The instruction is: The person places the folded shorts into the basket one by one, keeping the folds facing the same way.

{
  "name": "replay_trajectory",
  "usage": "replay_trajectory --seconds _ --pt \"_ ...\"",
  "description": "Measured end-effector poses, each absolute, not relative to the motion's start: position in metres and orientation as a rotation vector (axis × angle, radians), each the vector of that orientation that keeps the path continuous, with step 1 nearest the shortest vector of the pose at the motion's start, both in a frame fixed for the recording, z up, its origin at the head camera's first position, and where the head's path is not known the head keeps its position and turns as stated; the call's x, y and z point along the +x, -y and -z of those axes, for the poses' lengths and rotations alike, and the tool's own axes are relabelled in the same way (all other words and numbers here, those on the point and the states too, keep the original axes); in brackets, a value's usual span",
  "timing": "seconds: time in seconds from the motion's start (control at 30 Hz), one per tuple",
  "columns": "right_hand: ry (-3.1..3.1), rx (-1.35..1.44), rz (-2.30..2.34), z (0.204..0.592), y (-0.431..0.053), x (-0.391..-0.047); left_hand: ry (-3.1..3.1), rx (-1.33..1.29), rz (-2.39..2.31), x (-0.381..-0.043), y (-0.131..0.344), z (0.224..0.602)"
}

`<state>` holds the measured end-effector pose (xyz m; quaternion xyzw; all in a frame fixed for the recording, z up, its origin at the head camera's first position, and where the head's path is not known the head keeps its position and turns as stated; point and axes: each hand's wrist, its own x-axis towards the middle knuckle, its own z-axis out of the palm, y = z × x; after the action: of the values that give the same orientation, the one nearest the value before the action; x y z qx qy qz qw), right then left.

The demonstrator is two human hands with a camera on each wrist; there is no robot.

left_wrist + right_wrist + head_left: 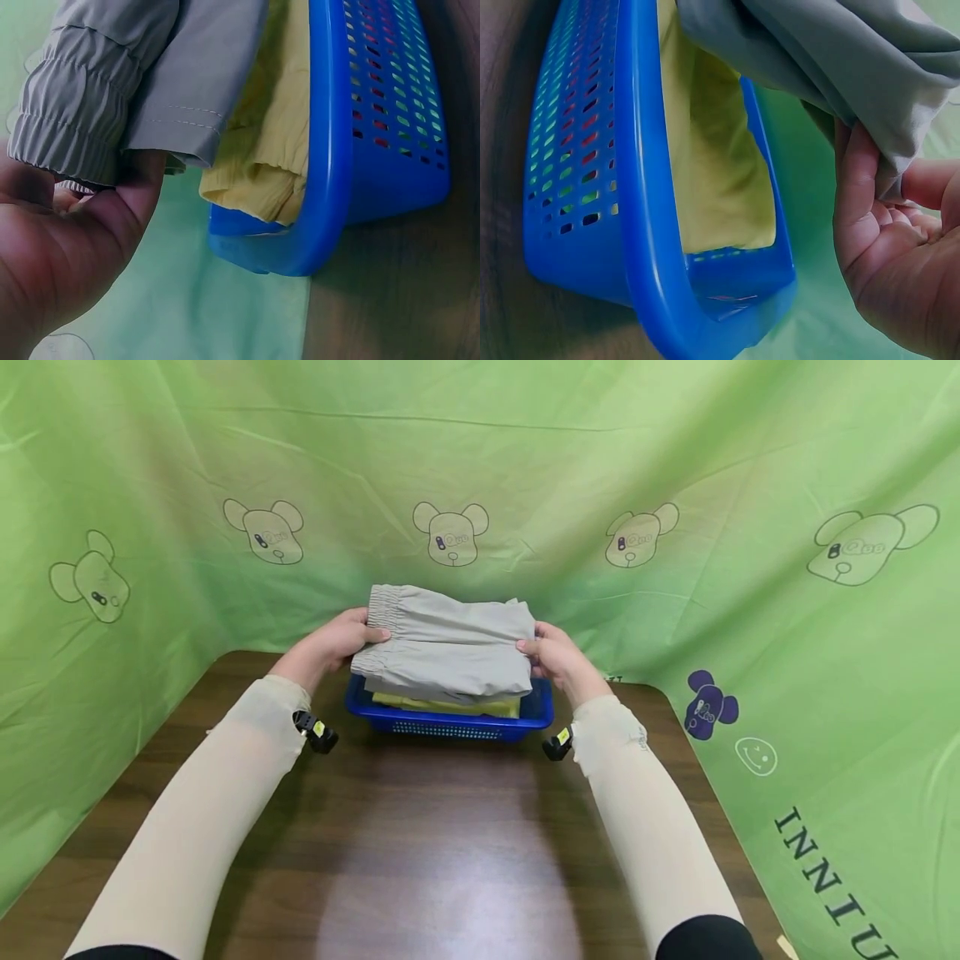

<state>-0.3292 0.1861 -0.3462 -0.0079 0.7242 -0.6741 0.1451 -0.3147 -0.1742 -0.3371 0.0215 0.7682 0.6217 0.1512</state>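
A pair of folded grey pants [457, 643] with a gathered elastic waistband is held over a blue plastic basket [450, 722]. My left hand [341, 637] pinches the elastic end, thumb on top and fingers underneath. At the opposite end my right hand [558, 656] grips the folded cloth between thumb and fingers. A folded yellow garment [720, 165] lies inside the basket below the pants. In the left wrist view, a stitched hem [180, 124] hangs beside the elastic, above the yellow cloth.
The basket stands on a brown wooden table [442, 827] near its back edge. A green cloth curtain [540, 452] printed with bear heads surrounds the table at the back and sides. Red and green spots show through the basket's perforated side [577, 142].
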Motion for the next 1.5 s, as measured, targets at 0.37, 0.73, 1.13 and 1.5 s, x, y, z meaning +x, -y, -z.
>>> replay_trajectory --seconds 0.37,0.73,1.13,1.5 --pt "-2.086 0.026 1.939 0.355 -0.181 -0.340 -2.228 0.034 -1.762 -0.328 0.176 0.350" --pt "-2.151 0.092 1.856 0.368 -0.179 -0.345 -2.294 0.038 -1.669 -0.334 0.174 0.362" --pt "-2.284 0.098 1.734 0.373 -0.175 -0.341 -2.325 0.035 -1.597 -0.334 0.172 0.366" --pt "-2.414 0.124 1.636 0.378 -0.174 -0.340 -2.380 0.035 -1.505 -0.336 0.169 0.373"
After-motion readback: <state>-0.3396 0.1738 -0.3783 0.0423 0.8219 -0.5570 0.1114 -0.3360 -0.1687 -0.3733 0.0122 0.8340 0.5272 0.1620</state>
